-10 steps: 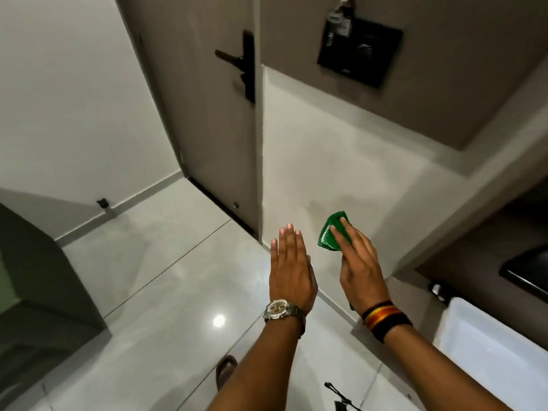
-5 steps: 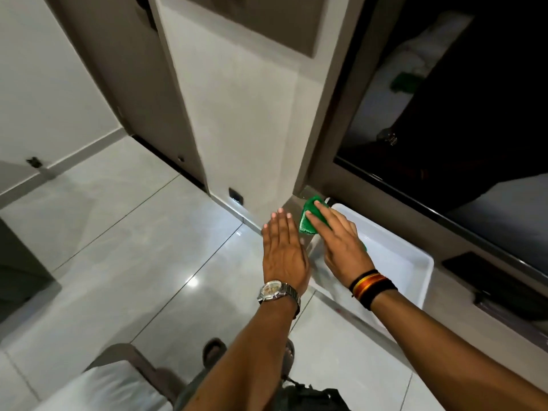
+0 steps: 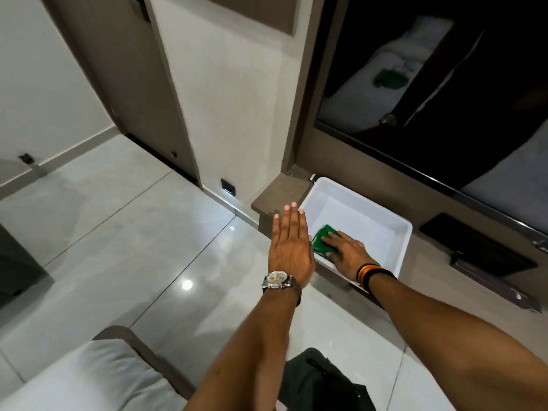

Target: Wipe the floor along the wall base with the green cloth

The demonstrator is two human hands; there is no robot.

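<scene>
The person's right hand [image 3: 345, 253] is pressing a folded green cloth [image 3: 323, 243] flat inside the white rectangular plastic tub [image 3: 397, 229], near the tub's front left corner; its grip is lying spread over the cloth, fingers extended rather than curled round it, so whether it is actually pinching the fabric cannot be told. The left hand [image 3: 290, 247], wearing a silver wristwatch [image 3: 278, 282], is hovering just left of the tub with its grip open and flat, holding nothing. The tub is sitting on the floor against the brown wall base, to the right of the pale wall panel [image 3: 234, 99]. Judging from this, the wiping of the glossy grey tiled floor [image 3: 133, 232] is not under way: the cloth is in the tub, not on the tiles, so the whole strip of floor left of the tub along the wall base seems left to do.
</scene>
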